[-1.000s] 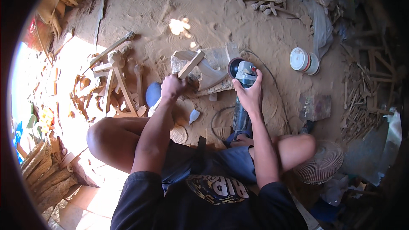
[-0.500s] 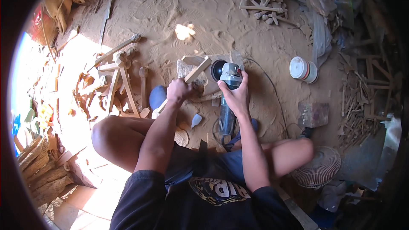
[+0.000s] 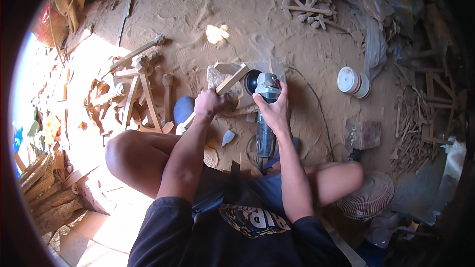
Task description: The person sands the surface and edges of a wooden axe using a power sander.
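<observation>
My left hand [image 3: 209, 103] is closed round a pale wooden stick [image 3: 232, 80] that slants up to the right. The stick's upper end reaches the black round disc [image 3: 251, 82] of an angle grinder [image 3: 266, 136]; I cannot tell whether they touch. My right hand [image 3: 275, 111] grips the grinder near its metal head, with the body pointing down toward my lap. Under both lies a worn wooden block [image 3: 215, 80] on the ground. Below my left hand the stick's lower part shows beside a blue rounded thing [image 3: 183, 111].
Carved wooden pieces [image 3: 141, 81] lie heaped on the left, and more [image 3: 309, 7] at the far side. To the right stand a white tub [image 3: 349, 80], a stained box [image 3: 363, 133] and a fan [image 3: 368, 195]. A cord [image 3: 316, 101] runs from the grinder; a small bottle [image 3: 227, 137] lies near my legs.
A faint haze of dust now hangs beyond the grinder head. The stick's upper end has shifted slightly right, closer to the disc. Both hands keep their grips.
</observation>
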Demonstrator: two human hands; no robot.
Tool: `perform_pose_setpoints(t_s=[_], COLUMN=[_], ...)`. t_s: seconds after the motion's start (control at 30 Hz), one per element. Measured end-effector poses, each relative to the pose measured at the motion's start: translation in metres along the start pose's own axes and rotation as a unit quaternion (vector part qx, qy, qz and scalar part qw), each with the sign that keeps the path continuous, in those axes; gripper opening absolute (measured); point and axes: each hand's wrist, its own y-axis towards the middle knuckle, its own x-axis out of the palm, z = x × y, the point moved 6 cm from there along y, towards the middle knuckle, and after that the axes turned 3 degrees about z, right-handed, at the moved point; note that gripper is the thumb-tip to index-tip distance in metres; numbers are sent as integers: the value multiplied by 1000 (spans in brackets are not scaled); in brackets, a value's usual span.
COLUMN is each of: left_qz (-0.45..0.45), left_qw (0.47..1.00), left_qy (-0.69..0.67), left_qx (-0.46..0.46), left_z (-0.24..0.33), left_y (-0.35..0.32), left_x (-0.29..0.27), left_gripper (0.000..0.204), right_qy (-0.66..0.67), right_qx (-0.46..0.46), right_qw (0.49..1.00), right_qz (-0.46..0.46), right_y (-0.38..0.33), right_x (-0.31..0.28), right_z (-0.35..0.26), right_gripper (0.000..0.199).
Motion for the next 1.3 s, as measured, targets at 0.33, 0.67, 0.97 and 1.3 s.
perform_pose_setpoints(t_s=[0.33, 0.67, 0.97, 1.3], left_qz=[-4, 23, 4, 1], left_qw=[1000, 1000, 1000, 1000], left_qy=[-12, -16, -18, -13], left_qx=[11, 2, 6, 3], left_z=[2, 0, 1, 4], left_y=[2, 2, -1, -2], left_x=[2, 3, 0, 0], left_gripper=[44, 44, 47, 45], right_qy=[46, -20, -188, 89], right_qx=[58, 10, -5, 55], right_qw=[997, 999, 982, 994], right_qz=[34, 23, 29, 43], right_y=[-1, -14, -22, -9], right_x=[-4, -5, -17, -7], right_z=[36, 34, 24, 23], right_gripper=[103, 102, 101, 102])
